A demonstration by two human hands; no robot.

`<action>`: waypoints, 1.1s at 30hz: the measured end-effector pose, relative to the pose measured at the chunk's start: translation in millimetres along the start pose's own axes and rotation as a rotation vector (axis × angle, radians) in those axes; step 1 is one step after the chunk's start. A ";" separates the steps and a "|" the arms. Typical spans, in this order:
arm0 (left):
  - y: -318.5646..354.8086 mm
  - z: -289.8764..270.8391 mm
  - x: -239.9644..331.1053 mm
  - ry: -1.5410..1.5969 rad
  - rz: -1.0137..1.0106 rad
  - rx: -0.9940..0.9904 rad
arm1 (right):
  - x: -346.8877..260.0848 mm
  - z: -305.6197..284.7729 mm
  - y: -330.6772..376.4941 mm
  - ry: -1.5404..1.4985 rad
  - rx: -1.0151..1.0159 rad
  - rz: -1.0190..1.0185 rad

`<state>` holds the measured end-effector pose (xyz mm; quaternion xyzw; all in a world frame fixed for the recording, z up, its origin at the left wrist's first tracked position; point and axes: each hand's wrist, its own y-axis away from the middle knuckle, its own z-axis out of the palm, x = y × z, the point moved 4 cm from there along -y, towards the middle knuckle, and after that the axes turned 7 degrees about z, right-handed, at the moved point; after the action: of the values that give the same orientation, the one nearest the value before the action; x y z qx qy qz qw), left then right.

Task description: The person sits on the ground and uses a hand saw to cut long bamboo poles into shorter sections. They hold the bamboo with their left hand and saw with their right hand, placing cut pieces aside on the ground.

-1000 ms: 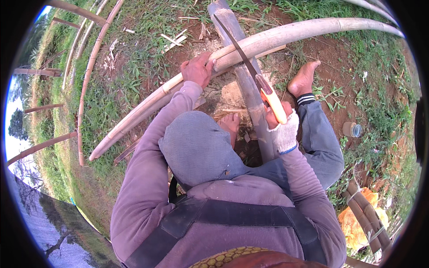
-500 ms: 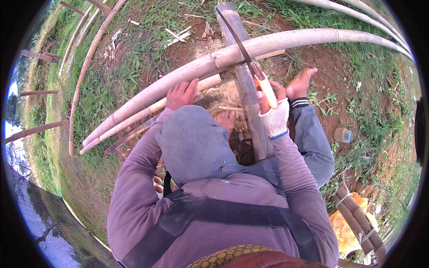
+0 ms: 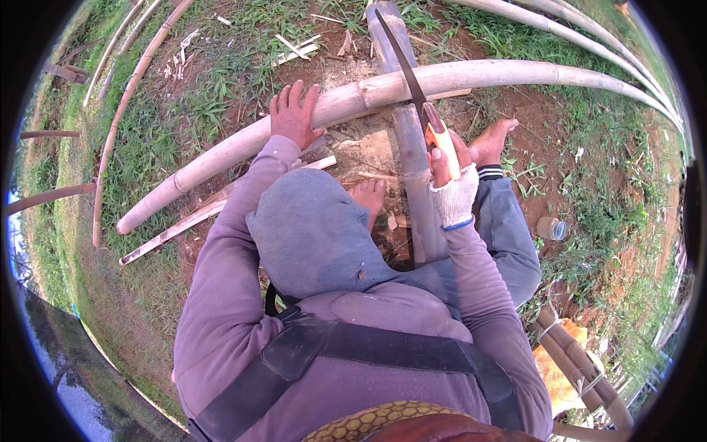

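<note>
A long, thick bamboo pole (image 3: pixel 239 141) lies across a grey timber (image 3: pixel 420 199) on the ground. Over the pole, left of the timber, my bare left hand (image 3: pixel 294 116) is clasped, its fingers across the far side and its thumb on the near side. In a white fingerless glove, my right hand (image 3: pixel 453 169) grips the pale yellow handle of a hand saw (image 3: pixel 401 60). The saw's dark blade crosses the pole above the timber and points away from me. Whether its teeth are in a cut cannot be made out. A split bamboo strip (image 3: pixel 173 232) lies nearer me.
My bare feet (image 3: pixel 368 197) flank the timber. Sawdust (image 3: pixel 368 151) and pale offcuts (image 3: pixel 296 48) lie around it. A glass jar (image 3: pixel 551 228) stands in the grass at right. Tied bamboo lengths (image 3: pixel 571 350) lie beside an orange sack (image 3: pixel 556 376). More poles (image 3: pixel 545 18) rest at far right.
My left hand has moved up from the pole's near side to clasp over it. The thin bamboo beside the pole now lies apart, nearer me. The saw has shifted slightly right.
</note>
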<state>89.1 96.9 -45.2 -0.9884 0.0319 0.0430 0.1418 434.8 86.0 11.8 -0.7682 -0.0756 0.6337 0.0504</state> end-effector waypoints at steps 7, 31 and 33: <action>-15.3 8.2 -17.7 0.270 -0.072 -0.462 | -8.1 5.9 3.0 0.108 0.036 -0.066; 14.2 8.2 -47.2 0.215 -0.104 -0.439 | -35.7 -44.8 136.2 0.126 -0.051 0.175; 12.7 9.0 -47.2 0.216 -0.118 -0.450 | -14.0 -42.8 128.7 0.089 -0.063 0.220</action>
<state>40.5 89.7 -52.9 -0.9941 -0.0213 -0.0654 -0.0836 480.9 -42.3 11.2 -0.8004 -0.0084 0.5981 -0.0403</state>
